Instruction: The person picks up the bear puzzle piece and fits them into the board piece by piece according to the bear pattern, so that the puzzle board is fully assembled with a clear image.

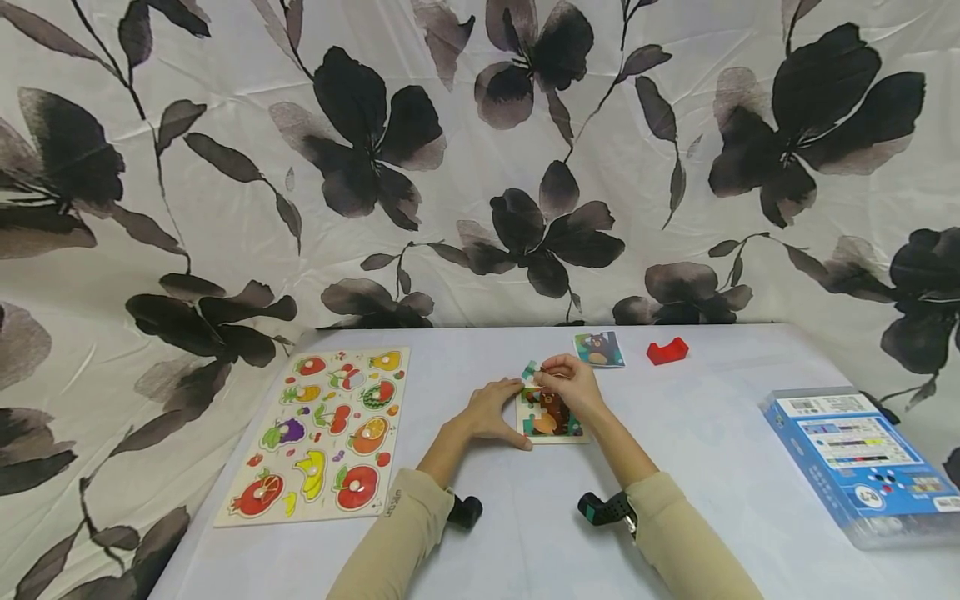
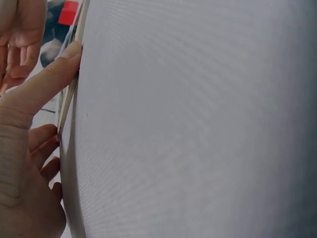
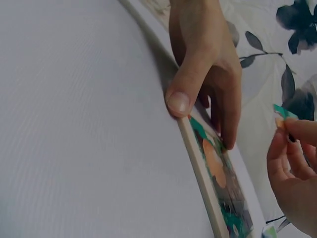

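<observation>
A small wooden jigsaw puzzle (image 1: pixel 552 419) with a brown bear picture lies at the middle of the white table. My left hand (image 1: pixel 491 410) grips its left side, thumb at the near corner and fingers farther back; the right wrist view shows this thumb (image 3: pixel 179 101) against the wooden edge. Over the puzzle's far left part, my right hand (image 1: pixel 576 387) pinches a green and orange puzzle piece (image 3: pixel 285 113) between thumb and fingertips, raised off the board. The right hand covers part of the puzzle in the head view.
Behind the puzzle lie a bear picture card (image 1: pixel 600 349) and a red notched object (image 1: pixel 667 351). A fruit peg board (image 1: pixel 307 492) lies to the left. At the right stands a blue and clear box (image 1: pixel 862 458). Floral cloth (image 1: pixel 465 167) hangs behind the table.
</observation>
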A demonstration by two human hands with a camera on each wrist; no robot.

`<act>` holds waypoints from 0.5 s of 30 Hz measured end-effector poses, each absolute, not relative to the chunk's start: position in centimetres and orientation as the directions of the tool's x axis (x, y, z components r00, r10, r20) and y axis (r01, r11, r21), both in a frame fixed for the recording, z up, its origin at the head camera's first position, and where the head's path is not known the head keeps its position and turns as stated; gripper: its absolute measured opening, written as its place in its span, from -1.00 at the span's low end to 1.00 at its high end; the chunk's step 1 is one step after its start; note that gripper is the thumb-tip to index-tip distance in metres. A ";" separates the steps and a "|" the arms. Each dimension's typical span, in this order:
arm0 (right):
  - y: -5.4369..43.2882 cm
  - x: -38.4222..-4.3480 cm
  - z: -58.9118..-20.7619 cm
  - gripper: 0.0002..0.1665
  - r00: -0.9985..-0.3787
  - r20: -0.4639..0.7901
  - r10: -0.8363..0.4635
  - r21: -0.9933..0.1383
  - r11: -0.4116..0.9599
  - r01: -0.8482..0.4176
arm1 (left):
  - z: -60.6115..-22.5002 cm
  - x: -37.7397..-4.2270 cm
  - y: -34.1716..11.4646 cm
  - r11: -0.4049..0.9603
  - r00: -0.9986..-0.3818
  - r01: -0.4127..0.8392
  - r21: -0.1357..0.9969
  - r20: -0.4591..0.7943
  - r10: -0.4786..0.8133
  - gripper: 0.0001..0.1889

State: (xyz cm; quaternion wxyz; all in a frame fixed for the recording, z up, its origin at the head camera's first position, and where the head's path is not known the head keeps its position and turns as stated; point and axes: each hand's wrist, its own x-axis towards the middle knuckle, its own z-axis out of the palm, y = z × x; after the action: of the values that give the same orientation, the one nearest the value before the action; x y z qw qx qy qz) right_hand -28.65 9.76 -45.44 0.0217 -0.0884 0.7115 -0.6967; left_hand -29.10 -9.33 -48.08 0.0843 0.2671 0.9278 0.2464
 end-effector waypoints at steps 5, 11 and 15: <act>10.5 -28.8 -46.4 -0.71 -0.926 0.146 -0.349 -0.936 0.253 -0.243 | -48.1 -29.2 -9.3 0.738 -0.842 0.456 0.497 -0.026 0.538 0.06; 10.4 -28.8 -47.1 -0.77 -0.815 0.210 -0.540 -0.735 0.463 -0.496 | -48.1 -29.1 -9.3 0.738 -0.845 0.452 0.502 -0.026 0.535 0.06; 10.0 -28.4 -47.1 -0.76 -0.773 0.230 -0.591 -0.643 0.503 -0.577 | -48.1 -29.0 -9.3 0.736 -0.843 0.450 0.506 -0.033 0.537 0.05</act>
State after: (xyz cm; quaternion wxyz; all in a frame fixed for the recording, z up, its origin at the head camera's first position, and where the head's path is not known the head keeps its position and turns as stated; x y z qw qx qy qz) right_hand -28.43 10.02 -47.14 0.0098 -0.3370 0.8669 -0.3672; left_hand -29.01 -9.33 -48.08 0.0889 0.2661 0.9274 0.2473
